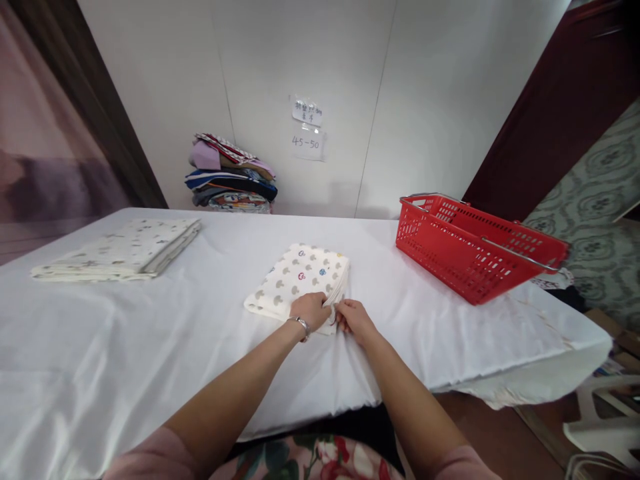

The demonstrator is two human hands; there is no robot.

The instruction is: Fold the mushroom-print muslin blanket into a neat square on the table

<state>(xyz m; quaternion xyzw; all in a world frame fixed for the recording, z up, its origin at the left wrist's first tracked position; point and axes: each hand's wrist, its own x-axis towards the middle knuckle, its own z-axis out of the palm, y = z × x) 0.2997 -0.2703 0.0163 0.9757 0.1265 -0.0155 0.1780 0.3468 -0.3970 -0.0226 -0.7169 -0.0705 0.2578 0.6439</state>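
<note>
A folded white cloth [295, 275] with grey, red and blue mushroom prints lies on the white-covered table [210, 360] in front of me. At its near right corner, my left hand [311, 310] rests on the cloth, with fingers closed on its edge. My right hand [354, 319] is just to the right, fingertips pinched on the same corner of the cloth. The two hands almost touch. What lies right between the fingertips is partly hidden.
A larger folded printed cloth [120, 250] lies at the table's left. On the right stands a red plastic basket [450, 250] with metal handles. Several folded fabrics [230, 180] are stacked by the back wall, near paper signs [309, 143]. A white stool [595, 420] stands at lower right.
</note>
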